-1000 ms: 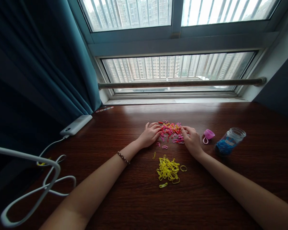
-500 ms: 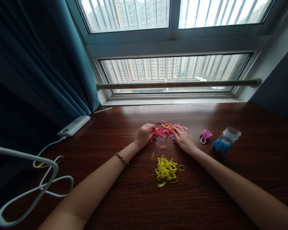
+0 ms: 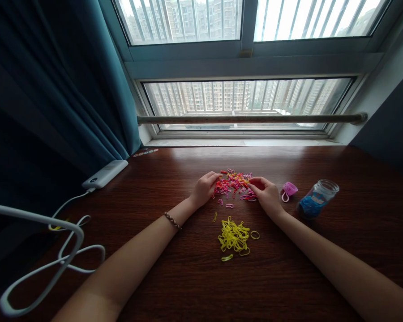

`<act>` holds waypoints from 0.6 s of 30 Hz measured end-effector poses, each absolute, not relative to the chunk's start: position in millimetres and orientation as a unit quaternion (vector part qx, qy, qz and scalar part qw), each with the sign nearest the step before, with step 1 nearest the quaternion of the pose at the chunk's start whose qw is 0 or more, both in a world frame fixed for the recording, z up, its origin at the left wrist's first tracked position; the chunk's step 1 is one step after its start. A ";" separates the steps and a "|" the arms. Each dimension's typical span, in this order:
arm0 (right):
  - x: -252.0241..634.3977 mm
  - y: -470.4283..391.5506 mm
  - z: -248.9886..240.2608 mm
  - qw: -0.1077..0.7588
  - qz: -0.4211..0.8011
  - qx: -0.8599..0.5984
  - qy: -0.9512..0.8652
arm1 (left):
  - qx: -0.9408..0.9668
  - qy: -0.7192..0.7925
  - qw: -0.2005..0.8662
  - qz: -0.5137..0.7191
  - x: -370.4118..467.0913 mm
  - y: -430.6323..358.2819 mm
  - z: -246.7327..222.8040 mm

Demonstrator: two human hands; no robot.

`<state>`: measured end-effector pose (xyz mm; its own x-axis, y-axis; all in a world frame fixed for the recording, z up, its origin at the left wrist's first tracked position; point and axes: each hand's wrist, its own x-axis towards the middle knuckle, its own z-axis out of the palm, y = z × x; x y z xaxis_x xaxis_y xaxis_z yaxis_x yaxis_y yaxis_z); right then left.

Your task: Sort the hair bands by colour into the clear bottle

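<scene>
A loose heap of small pink, red and orange rubber bands [image 3: 233, 184], with a few yellow ones among them, lies on the brown wooden table. My left hand [image 3: 205, 188] rests at the heap's left edge, its fingers stretched forward and holding nothing that I can see. On the right side, my right hand [image 3: 267, 193] has thumb and index finger pinched at the heap's edge, on what looks like a small yellow rubber band. Closer to me is a separate pile of yellow rubber bands [image 3: 234, 235], with several single ones around it.
Right of my right hand lie a pink cup-shaped piece with a loop [image 3: 289, 188] and a tilted clear jar [image 3: 317, 199] with blue contents. At left are a white power bank [image 3: 105, 173], a white cable [image 3: 70, 255] and a blue curtain [image 3: 97, 89]. A window stands behind the table.
My right hand has drawn back slightly to the right from over the heap, its fingers going from spread to pinched. My left fingers have straightened at the heap's edge.
</scene>
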<state>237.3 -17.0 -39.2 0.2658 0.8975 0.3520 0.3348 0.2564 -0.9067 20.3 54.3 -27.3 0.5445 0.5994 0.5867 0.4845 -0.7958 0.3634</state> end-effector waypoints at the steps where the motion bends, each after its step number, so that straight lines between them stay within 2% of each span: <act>1: 237.0 -17.0 -39.6 0.566 0.251 -0.564 -0.546 | 0.875 0.309 0.080 0.364 20.3 54.3 -27.3; 9: 237.0 -14.1 -40.3 0.577 0.280 -0.557 -0.527 | 0.884 0.300 0.083 0.349 20.1 54.6 -26.4; 18: 237.2 -14.4 -42.2 0.562 0.239 -0.551 -0.568 | 0.887 0.294 0.089 0.346 20.4 54.8 -27.2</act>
